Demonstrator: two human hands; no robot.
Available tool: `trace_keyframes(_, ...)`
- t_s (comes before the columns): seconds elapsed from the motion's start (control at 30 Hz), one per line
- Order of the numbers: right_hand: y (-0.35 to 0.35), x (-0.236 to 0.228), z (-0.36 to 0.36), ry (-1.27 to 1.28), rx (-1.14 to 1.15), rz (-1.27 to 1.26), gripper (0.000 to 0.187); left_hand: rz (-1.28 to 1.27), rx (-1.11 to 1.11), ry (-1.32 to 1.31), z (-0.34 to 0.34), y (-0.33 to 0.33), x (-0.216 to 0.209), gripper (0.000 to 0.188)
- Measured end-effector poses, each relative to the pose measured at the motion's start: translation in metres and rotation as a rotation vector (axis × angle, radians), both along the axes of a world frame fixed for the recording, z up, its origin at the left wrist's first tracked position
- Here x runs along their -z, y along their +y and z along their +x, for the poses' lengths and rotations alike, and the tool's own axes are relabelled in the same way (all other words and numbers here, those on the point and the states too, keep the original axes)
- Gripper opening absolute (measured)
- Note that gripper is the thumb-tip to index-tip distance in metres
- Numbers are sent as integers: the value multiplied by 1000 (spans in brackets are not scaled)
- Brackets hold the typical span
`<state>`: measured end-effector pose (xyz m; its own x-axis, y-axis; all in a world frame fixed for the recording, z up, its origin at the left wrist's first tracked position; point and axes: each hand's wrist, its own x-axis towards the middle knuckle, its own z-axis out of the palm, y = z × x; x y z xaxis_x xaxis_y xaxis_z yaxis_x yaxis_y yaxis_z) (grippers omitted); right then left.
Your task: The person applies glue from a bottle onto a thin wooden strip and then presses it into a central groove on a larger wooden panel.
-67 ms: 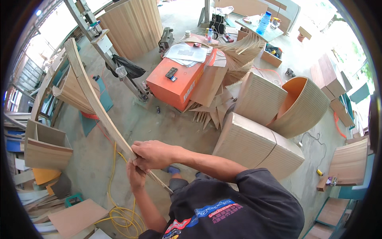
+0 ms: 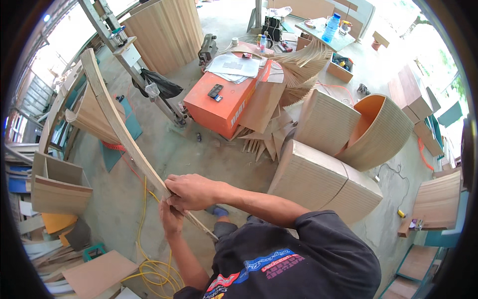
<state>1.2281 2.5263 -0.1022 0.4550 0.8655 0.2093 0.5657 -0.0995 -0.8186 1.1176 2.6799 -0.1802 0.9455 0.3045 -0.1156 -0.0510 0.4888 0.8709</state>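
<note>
A long curved strip of bent wood point(image 2: 117, 119) arcs from the upper left down to my chest. My right hand point(image 2: 191, 191) is closed over the strip from above, near its lower third. Under it, my left hand point(image 2: 170, 217) grips the same strip from below. The lower end of the strip runs on past both hands toward my dark shirt. Both forearms come up from the lower edge, and the hands touch each other at the strip.
An orange machine box point(image 2: 224, 102) with papers and a remote on top stands ahead. Ribbed curved wood panels point(image 2: 318, 179) lie right of it, with wood offcuts point(image 2: 264, 139) between. A yellow cable point(image 2: 154, 271) coils on the concrete floor at lower left. Wooden boxes point(image 2: 57, 187) stack at left.
</note>
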Motion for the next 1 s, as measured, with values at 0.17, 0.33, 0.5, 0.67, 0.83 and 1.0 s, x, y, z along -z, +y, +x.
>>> trace_keyframes(0.17,74,0,31,49,132,-85,29,-30,12,-1,45,72,12,49)
trace_keyframes(0.33,128,-1,64,86,237,-53,26,-77,53,-155,94,125,1,47)
trace_keyframes(0.5,163,-9,89,93,348,-76,26,-57,47,-193,133,155,-6,49)
trace_keyframes(0.67,188,-11,119,73,402,-65,24,-24,85,-258,173,182,-21,50)
trace_keyframes(0.83,214,-28,153,31,376,-59,23,286,35,-303,206,211,-60,44)
trace_keyframes(1.0,245,-38,169,-49,316,-69,18,599,-216,-209,224,230,-71,31)
